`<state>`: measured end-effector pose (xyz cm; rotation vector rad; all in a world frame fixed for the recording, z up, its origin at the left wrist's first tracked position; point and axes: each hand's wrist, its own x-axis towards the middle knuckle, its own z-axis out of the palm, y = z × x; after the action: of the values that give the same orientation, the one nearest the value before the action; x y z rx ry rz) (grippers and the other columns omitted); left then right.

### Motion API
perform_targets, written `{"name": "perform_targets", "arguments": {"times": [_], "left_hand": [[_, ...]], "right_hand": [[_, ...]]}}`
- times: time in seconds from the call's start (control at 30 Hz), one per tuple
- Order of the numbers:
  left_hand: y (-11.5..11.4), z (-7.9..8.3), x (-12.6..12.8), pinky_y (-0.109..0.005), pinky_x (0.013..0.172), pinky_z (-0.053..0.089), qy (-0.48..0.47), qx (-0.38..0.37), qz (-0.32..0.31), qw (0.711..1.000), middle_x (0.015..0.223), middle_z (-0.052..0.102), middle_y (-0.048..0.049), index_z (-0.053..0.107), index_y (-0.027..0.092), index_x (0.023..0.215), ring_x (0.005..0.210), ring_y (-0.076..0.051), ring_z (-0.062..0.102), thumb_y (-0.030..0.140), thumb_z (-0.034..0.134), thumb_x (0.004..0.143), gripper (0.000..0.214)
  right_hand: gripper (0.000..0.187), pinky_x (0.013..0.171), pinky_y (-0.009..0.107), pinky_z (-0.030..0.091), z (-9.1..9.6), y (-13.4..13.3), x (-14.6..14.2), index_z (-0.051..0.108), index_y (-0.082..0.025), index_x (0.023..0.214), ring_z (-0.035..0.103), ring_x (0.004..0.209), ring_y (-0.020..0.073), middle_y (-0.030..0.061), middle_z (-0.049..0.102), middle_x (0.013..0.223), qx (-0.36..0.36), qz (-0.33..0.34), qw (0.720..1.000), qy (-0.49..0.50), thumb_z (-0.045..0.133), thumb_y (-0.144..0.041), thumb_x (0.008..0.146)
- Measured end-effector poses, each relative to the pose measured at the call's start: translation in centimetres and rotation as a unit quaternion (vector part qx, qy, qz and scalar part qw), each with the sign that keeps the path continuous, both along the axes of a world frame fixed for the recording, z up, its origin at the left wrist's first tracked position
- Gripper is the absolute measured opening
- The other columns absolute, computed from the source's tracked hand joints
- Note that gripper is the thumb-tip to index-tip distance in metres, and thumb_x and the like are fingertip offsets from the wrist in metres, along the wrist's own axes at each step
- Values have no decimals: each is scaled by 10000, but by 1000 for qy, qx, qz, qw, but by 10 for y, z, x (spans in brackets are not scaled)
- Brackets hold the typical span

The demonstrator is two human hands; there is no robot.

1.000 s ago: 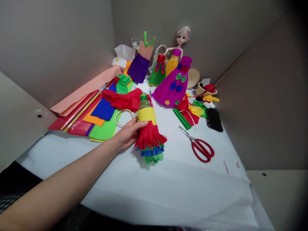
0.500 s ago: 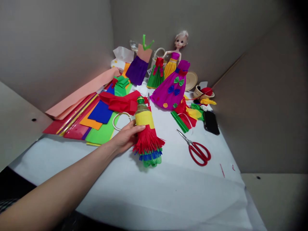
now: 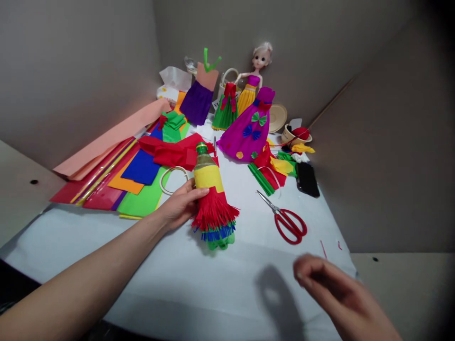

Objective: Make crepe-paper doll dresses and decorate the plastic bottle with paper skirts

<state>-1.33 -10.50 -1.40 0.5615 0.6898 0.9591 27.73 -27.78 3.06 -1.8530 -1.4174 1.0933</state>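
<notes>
My left hand (image 3: 181, 203) grips a green plastic bottle (image 3: 207, 161) from its left side, thumb across the front. The bottle leans slightly, its cap end away from me. A yellow paper band (image 3: 209, 179) wraps its upper part, with red fringe (image 3: 215, 208) below and blue and green fringe (image 3: 218, 233) beneath that. My right hand (image 3: 327, 289), a little blurred, hovers over the table at the lower right. Its fingers curl in toward the thumb, with nothing visible in them. Nearest to it lie scissors with red handles (image 3: 289, 226), blades pointing away and left.
Coloured paper sheets (image 3: 138, 201) and a tape roll (image 3: 173, 180) lie to the left. Paper dresses (image 3: 249, 125) and a doll (image 3: 254, 78) stand at the back. Red, yellow and green scraps (image 3: 280, 166), a black phone (image 3: 307, 180) and a bowl (image 3: 296, 135) are at the right.
My right hand has come into view from the lower right, over the table. My left hand still holds the bottle; the whole view has shifted slightly.
</notes>
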Motion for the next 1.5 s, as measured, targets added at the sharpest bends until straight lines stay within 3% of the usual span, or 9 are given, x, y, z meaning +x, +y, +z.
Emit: {"name": "perform_targets", "arguments": {"times": [0.17, 0.33, 0.4, 0.5, 0.63, 0.8, 1.07, 1.27, 1.5], "left_hand": [[0, -1, 0, -298, 875, 532, -6, 22, -1, 1000, 1126, 712, -70, 588, 204, 1203, 955, -191, 685, 173, 785, 736, 508], [2, -1, 0, -340, 973, 490, -8, 41, 27, 999, 1172, 698, -88, 590, 177, 1185, 1049, -215, 663, 168, 792, 733, 495], [1, -1, 1, -351, 1004, 468, -7, 49, 44, 998, 1186, 690, -88, 597, 169, 1173, 1084, -220, 647, 164, 800, 724, 493], [-2, 2, 4, -349, 994, 465, 4, 65, 57, 996, 1145, 695, -76, 618, 163, 1134, 1063, -215, 644, 180, 824, 698, 482], [-10, 6, 8, -335, 906, 495, 40, 114, 51, 991, 1065, 703, -66, 641, 162, 1088, 984, -209, 645, 222, 846, 675, 465], [-19, 7, 9, -318, 833, 514, 95, 175, 38, 979, 1007, 709, -74, 680, 145, 1031, 927, -211, 645, 257, 844, 678, 405], [-21, 13, 10, -328, 831, 519, 134, 207, 41, 968, 964, 728, -66, 683, 152, 978, 902, -224, 656, 294, 891, 596, 458], [-21, 12, 11, -362, 866, 507, 125, 228, -18, 965, 1024, 694, -94, 638, 141, 1043, 949, -237, 643, 273, 867, 642, 481], [-21, 6, 10, -356, 881, 488, 106, 217, -19, 970, 1062, 687, -95, 623, 165, 1087, 987, -241, 639, 265, 865, 660, 501]], "right_hand": [[187, 707, 222, 445, 4, 96, -45, 641, -231, 877, 542, 783, 128, 3, 609, 830, 22, 0, 985, 169, 681, -409, 840], [152, 708, 257, 444, 2, 133, -80, 649, -210, 891, 536, 754, 121, 4, 612, 839, 90, 41, 975, 198, 668, -356, 854], [103, 734, 274, 452, 3, 133, -90, 640, -218, 914, 563, 810, 135, 13, 627, 899, 167, 45, 973, 151, 634, -315, 881], [49, 816, 297, 460, 2, 126, -102, 616, -225, 927, 586, 923, 151, 22, 629, 965, 297, 64, 949, 78, 578, -204, 905], [129, 859, 304, 470, -1, 115, -112, 591, -222, 904, 591, 949, 148, 22, 624, 963, 380, 89, 920, 41, 562, -99, 882], [141, 757, 301, 477, -7, 109, -118, 559, -216, 829, 595, 878, 151, 17, 635, 923, 410, 67, 910, 7, 637, -98, 828], [167, 743, 329, 447, -13, 106, -123, 541, -214, 798, 597, 804, 154, 1, 638, 835, 430, 48, 901, -24, 628, -75, 829], [162, 751, 334, 457, -19, 104, -119, 562, -219, 813, 602, 800, 155, -4, 646, 824, 433, 34, 901, -22, 632, -74, 825], [148, 754, 344, 480, -19, 100, -117, 568, -227, 822, 614, 823, 174, 13, 649, 841, 421, 31, 906, -17, 623, -90, 832]]}}
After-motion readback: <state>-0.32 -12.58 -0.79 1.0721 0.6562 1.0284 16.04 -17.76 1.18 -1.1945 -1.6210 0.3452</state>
